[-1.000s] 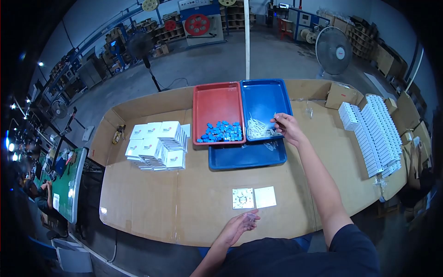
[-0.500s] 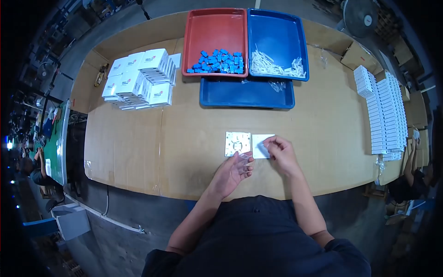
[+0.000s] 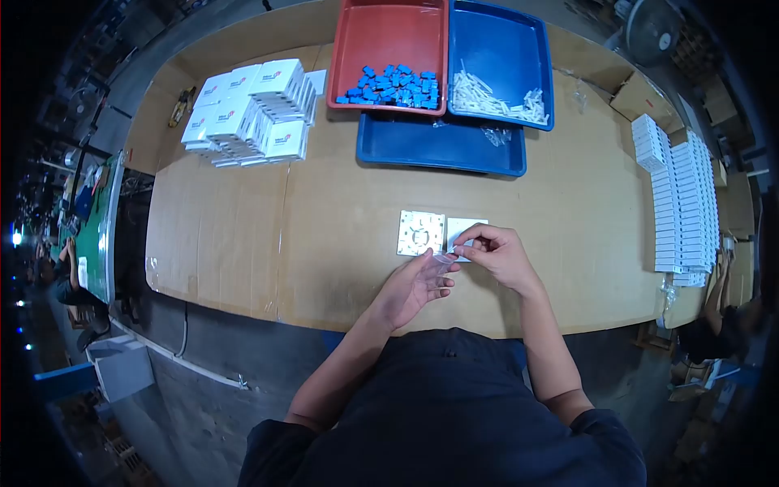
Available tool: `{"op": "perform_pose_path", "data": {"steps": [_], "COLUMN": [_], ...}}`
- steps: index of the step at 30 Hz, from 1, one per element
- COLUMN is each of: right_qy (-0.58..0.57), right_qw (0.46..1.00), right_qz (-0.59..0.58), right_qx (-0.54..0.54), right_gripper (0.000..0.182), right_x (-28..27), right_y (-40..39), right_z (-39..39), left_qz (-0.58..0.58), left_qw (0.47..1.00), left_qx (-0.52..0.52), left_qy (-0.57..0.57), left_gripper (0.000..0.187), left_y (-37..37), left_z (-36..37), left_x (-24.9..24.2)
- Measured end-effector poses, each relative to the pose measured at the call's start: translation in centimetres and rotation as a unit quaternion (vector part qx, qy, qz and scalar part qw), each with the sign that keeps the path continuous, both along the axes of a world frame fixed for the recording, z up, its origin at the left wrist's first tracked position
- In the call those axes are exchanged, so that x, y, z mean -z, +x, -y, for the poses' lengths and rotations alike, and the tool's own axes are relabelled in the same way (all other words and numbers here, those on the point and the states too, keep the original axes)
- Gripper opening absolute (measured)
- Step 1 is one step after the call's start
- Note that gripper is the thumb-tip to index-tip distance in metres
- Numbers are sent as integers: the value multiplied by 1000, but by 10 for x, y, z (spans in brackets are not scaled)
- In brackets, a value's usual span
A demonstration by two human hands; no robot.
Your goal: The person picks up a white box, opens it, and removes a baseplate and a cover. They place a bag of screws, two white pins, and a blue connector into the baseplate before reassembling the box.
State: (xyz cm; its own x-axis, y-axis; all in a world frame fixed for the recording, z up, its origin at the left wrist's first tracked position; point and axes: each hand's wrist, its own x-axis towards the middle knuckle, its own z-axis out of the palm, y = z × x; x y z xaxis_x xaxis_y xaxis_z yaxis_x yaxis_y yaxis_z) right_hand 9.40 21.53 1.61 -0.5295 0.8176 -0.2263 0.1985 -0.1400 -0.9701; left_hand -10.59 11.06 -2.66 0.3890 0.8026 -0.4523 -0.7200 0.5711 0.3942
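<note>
My left hand is closed around a small clear plastic bag, with the thumb up along one side. Pinched at the fingertips, my right hand meets the upper edge of that bag. Whatever small item sits between those fingertips is too small to make out. Just beyond the left hand lies a square white mounting plate with cut-outs and a round centre. A plain white square panel lies beside it, partly covered by my right hand.
Small blue connectors fill the near part of a red tray. White plastic plugs lie in a blue tray, above another blue tray. White boxes are stacked left; more white stacks stand right. Co-workers sit at both sides.
My right hand has moved left from over the white panel to the bag's edge, fingers still pinched. My left hand keeps the bag. The whole view has shifted slightly.
</note>
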Motion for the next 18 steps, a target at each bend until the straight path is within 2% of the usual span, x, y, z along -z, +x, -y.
{"op": "perform_pose_path", "data": {"steps": [6, 10, 16, 18], "right_qy": [48, 81, 108, 128], "right_qw": [992, 986, 978, 975], "right_qz": [88, 89, 59, -13], "right_qx": [-74, -113, -167, -181], "right_gripper": [12, 12, 10, 11], "right_x": [-23, -24, -28, -28], "right_y": [-9, -11, -13, -16], "right_z": [-6, -13, -19, -19], "left_qz": [4, 8, 4, 4], "left_qw": [1000, 1000, 1000, 1000], "left_qx": [-1, 3, 7, 6], "left_qy": [-4, 3, 11, 12], "left_gripper": [49, 49, 49, 49], "left_y": [0, 0, 0, -1], "left_z": [4, 2, 1, 1], "left_x": [-3, -9, -13, -13]}}
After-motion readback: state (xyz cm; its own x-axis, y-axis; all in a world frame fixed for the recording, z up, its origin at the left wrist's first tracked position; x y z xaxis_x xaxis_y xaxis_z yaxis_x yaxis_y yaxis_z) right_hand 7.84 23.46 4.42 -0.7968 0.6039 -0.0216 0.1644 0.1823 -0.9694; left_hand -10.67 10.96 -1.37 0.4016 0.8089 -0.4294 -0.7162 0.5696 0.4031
